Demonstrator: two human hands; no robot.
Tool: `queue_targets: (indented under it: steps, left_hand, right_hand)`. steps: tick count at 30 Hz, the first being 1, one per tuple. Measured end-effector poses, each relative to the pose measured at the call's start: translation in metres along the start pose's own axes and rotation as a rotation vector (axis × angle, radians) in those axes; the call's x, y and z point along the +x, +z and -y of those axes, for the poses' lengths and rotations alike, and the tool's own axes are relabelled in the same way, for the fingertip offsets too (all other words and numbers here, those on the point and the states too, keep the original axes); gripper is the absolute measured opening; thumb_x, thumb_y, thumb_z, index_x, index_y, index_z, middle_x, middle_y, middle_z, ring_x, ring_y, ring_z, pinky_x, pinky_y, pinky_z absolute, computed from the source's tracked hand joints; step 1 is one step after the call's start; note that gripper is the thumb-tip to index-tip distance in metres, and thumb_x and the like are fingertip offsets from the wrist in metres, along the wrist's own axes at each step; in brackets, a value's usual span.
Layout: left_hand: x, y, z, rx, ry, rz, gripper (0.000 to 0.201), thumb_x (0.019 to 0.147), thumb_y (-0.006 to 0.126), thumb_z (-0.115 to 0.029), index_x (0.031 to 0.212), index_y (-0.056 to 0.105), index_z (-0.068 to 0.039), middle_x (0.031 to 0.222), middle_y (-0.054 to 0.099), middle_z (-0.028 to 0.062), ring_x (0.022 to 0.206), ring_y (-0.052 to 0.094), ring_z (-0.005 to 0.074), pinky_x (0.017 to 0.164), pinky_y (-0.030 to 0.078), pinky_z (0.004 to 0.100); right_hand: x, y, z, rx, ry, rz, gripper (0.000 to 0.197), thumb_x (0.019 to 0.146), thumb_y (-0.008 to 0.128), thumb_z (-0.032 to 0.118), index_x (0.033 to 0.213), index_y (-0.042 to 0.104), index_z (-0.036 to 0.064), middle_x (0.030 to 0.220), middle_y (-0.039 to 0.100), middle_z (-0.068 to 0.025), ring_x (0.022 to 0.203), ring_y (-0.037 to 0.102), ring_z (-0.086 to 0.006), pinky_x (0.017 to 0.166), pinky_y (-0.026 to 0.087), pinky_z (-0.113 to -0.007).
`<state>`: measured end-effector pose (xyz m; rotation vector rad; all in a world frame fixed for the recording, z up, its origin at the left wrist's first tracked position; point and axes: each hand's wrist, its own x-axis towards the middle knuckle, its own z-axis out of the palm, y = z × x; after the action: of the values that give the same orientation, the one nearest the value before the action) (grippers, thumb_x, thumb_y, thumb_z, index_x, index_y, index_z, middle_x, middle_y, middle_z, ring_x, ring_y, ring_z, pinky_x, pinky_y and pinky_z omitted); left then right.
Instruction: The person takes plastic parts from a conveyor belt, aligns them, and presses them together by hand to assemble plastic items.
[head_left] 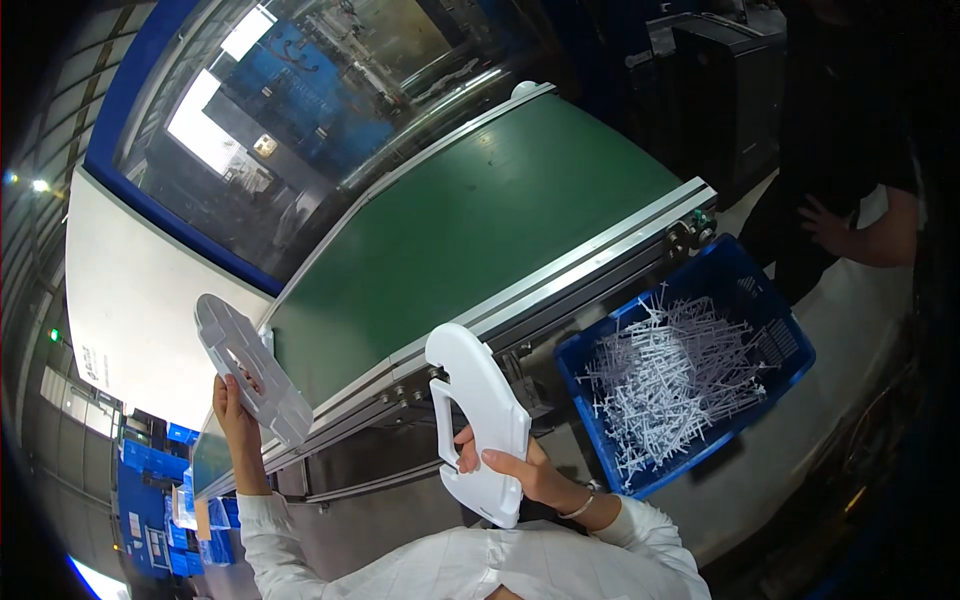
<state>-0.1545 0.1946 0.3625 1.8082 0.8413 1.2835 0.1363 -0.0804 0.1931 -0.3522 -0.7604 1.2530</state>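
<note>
My left hand [236,412] grips a pale grey plastic part [232,335], long and flat with a slot in its middle, held up beside the conveyor's near edge. Some of its fingers are hidden behind the part. In my right hand [528,470] is a white curved plastic part [487,400] with an open loop on its left side. The right thumb lies on its face while fingertips show through the opening. Both parts are apart from each other, in front of the green conveyor belt [450,230].
A blue crate [800,365] full of thin white plastic sticks [670,385] stands right of the conveyor. Behind the belt is a machine with a blue frame and clear window [290,130]. Another person's hand [828,225] shows at the right. Blue bins [155,460] stand far left.
</note>
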Motion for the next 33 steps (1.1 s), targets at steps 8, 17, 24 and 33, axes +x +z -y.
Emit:
queue_targets:
  steps: [8,17,24,33]
  left_hand:
    - [0.001,0.014,-0.002,-0.006,-0.021,0.020,0.024,0.098,0.051,-0.025,0.109,0.053,-0.005,0.086,0.060,0.0032,0.074,0.057,0.0092,0.069,0.046,0.0242]
    - [0.001,0.015,0.001,-0.008,-0.032,0.015,0.025,0.098,0.051,-0.026,0.112,0.053,-0.005,0.090,0.061,0.0035,0.076,0.058,0.0087,0.068,0.047,0.0238]
    - [0.000,0.014,0.001,-0.025,-0.040,0.000,0.026,0.098,0.051,-0.025,0.115,0.052,-0.005,0.090,0.061,0.0037,0.075,0.058,0.0084,0.068,0.047,0.0229]
    - [-0.002,0.010,0.000,-0.052,-0.045,0.000,0.027,0.098,0.050,-0.024,0.116,0.051,-0.004,0.089,0.060,0.0028,0.075,0.057,0.0075,0.067,0.047,0.0224]
  right_hand:
    - [0.000,-0.005,0.001,0.014,0.014,0.003,0.034,0.089,0.048,0.014,0.118,0.048,-0.0033,0.087,0.059,-0.0095,0.093,0.058,-0.0198,0.089,0.043,-0.035]
    - [0.004,-0.007,-0.002,0.049,0.040,0.014,0.035,0.089,0.049,0.015,0.118,0.048,-0.0034,0.088,0.059,-0.0095,0.093,0.058,-0.0204,0.090,0.043,-0.036]
    - [0.006,-0.005,-0.003,0.040,0.073,-0.003,0.035,0.088,0.050,0.015,0.118,0.047,-0.0037,0.088,0.058,-0.0096,0.093,0.058,-0.0204,0.091,0.043,-0.037]
    - [0.006,0.001,-0.004,0.036,0.094,-0.003,0.036,0.087,0.051,0.017,0.117,0.047,-0.0039,0.088,0.059,-0.0093,0.094,0.058,-0.0204,0.090,0.043,-0.036]
